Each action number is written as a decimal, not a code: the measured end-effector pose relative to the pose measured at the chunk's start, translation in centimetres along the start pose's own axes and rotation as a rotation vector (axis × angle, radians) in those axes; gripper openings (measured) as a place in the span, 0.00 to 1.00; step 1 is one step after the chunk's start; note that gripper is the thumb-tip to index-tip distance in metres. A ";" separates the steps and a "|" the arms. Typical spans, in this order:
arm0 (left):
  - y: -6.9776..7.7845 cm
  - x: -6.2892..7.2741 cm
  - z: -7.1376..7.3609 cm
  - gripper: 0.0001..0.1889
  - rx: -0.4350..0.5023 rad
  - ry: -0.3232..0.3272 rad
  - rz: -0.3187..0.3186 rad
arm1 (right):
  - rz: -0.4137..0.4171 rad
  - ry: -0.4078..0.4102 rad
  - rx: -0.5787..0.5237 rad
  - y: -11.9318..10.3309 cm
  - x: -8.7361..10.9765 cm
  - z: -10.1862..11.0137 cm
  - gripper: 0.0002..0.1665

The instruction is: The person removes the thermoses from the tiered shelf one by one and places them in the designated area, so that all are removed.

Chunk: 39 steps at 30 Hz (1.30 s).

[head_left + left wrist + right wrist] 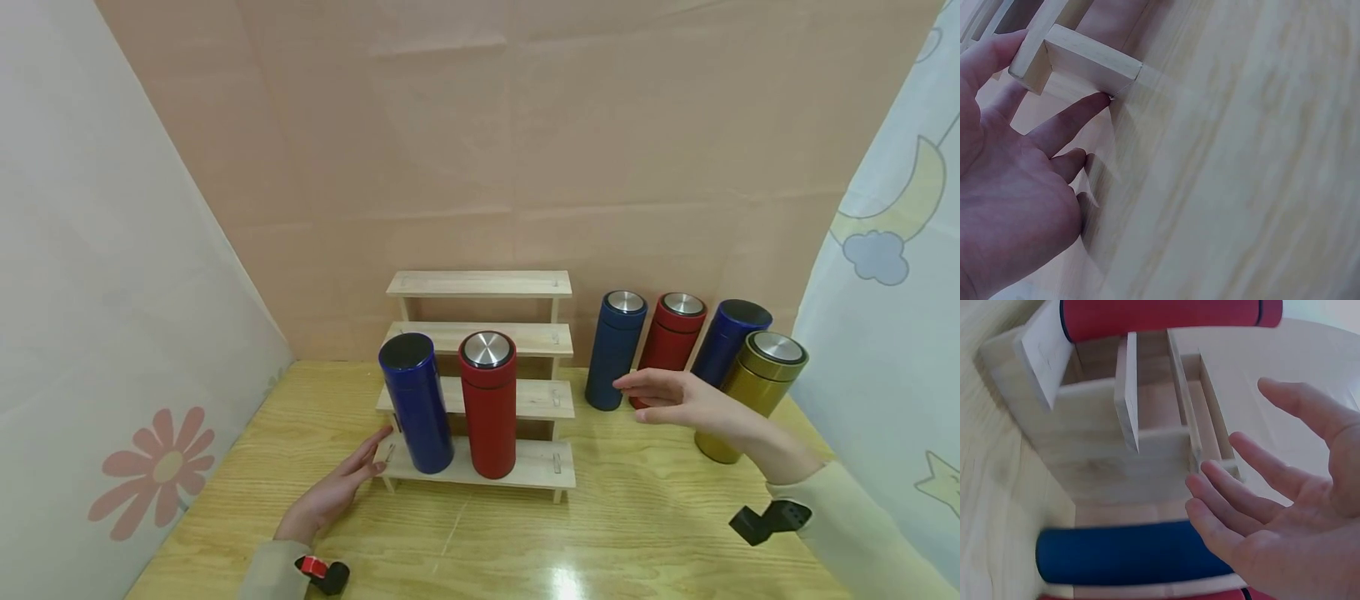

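A four-tier wooden display stand [543,467] stands on the table. Its lowest tier carries a glossy blue thermos flask [422,417] with a black lid and, to the right, a red thermos flask [489,425] with a silver-topped lid; both are upright. My left hand [333,496] touches the left end of that tier, fingers extended along the wooden end [1091,62]. Holding nothing, my right hand [693,404] hovers with loosely bent fingers before a second red flask [667,337], near a matte navy flask [615,350]. Seen from the head, it partly covers the flasks behind.
Right of the stand, another glossy blue flask [716,350] and a gold flask [750,387] stand close together with the navy and red ones. A tan cloth [487,150] hangs behind. Patterned white cloths flank the wooden table [510,550].
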<state>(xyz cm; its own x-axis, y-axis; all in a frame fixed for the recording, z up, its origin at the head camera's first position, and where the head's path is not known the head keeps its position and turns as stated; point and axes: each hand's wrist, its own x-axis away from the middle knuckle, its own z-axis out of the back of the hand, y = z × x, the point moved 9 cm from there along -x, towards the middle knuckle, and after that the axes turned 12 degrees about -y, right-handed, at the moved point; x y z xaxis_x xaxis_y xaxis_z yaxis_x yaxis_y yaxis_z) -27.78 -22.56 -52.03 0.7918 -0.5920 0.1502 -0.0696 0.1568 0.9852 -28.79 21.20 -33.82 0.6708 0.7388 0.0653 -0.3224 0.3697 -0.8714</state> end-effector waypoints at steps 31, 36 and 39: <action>0.2 0.0 -0.2 0.33 0.013 -0.005 -0.003 | 0.196 -0.078 -0.146 -8.0 -9.9 -6.1 0.41; 0.3 0.0 -0.2 0.33 0.009 -0.003 0.001 | 0.172 -0.026 -0.196 -8.9 -10.8 -6.0 0.43; 0.2 0.1 -0.2 0.33 0.009 0.000 0.005 | 0.167 0.016 -0.208 -9.2 -11.5 -6.1 0.45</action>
<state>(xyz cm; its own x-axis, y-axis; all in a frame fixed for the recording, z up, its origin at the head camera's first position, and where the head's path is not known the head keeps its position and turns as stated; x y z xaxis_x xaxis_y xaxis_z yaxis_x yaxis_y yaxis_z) -27.61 -22.39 -51.80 0.7913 -0.5913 0.1554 -0.0792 0.1528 0.9851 -29.45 5.86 -29.50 0.6308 0.7702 -0.0939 -0.2861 0.1184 -0.9509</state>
